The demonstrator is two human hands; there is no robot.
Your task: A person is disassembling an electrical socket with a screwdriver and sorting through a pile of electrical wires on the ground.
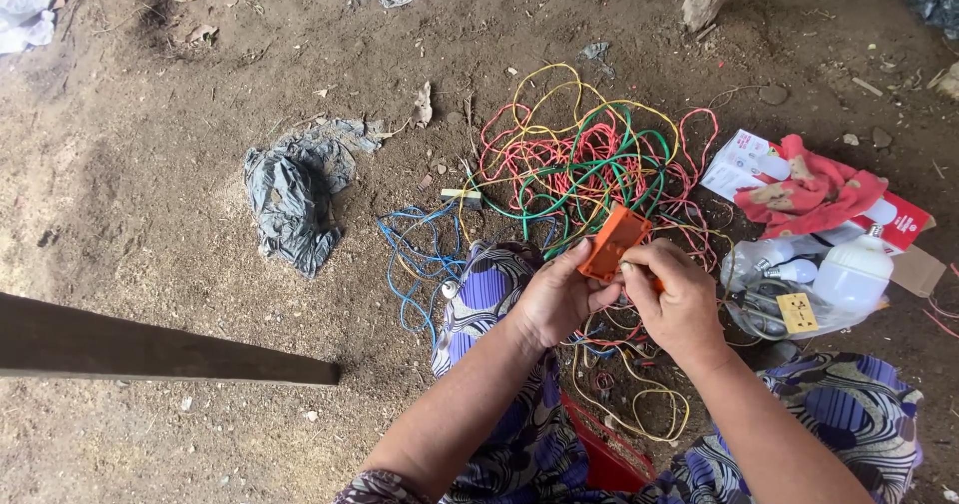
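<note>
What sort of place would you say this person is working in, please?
Probably an outdoor or open-sided work spot with a bare earth floor, not a fitted workshop. Coloured wires lie tangled straight on the dirt, beside a crumpled plastic sheet and loose bulbs, while both hands hold an orange box.
</note>
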